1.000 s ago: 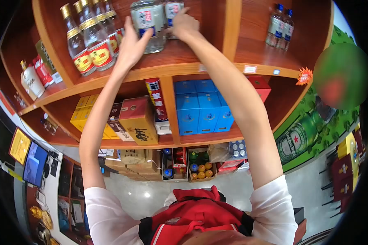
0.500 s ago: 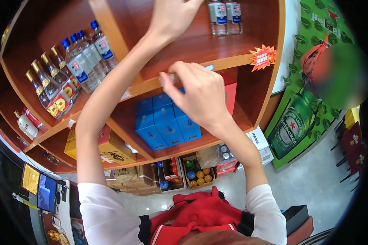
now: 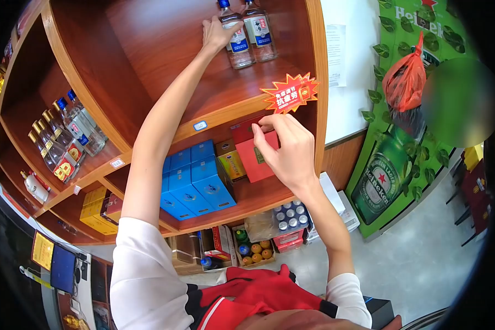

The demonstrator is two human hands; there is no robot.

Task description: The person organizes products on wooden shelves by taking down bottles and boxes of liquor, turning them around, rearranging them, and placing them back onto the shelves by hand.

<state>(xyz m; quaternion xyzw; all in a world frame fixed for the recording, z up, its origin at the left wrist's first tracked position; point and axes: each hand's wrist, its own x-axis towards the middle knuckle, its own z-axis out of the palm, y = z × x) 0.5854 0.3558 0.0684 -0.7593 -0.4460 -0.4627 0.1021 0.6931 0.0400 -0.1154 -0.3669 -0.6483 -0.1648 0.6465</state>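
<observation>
High in the upper right compartment, my left hand (image 3: 217,34) is closed around the left of two clear glass liquor bottles, its thumb lying across the front. That bottle (image 3: 237,44) has a blue cap and a white-and-blue label, and stands slightly tilted in view. A matching bottle (image 3: 259,33) is right beside it. My right hand (image 3: 289,151) is raised in front of the shelf edge, fingers loosely curled and thumb apart, with nothing visible between them. Behind it is a red box (image 3: 254,159). A starburst price sign (image 3: 291,93) sits just above this hand.
Blue boxes (image 3: 195,181) and a yellow box (image 3: 232,165) fill the lower compartment. More liquor bottles (image 3: 80,129) stand to the left. Below are cartons with drinks (image 3: 256,250) and shrink-wrapped cans (image 3: 290,215). A red plastic bag (image 3: 407,82) hangs at right.
My view has shifted right along the shelf. My left hand has reached the left bottle and closed on it. My right hand has moved over by the red box, below the starburst sign.
</observation>
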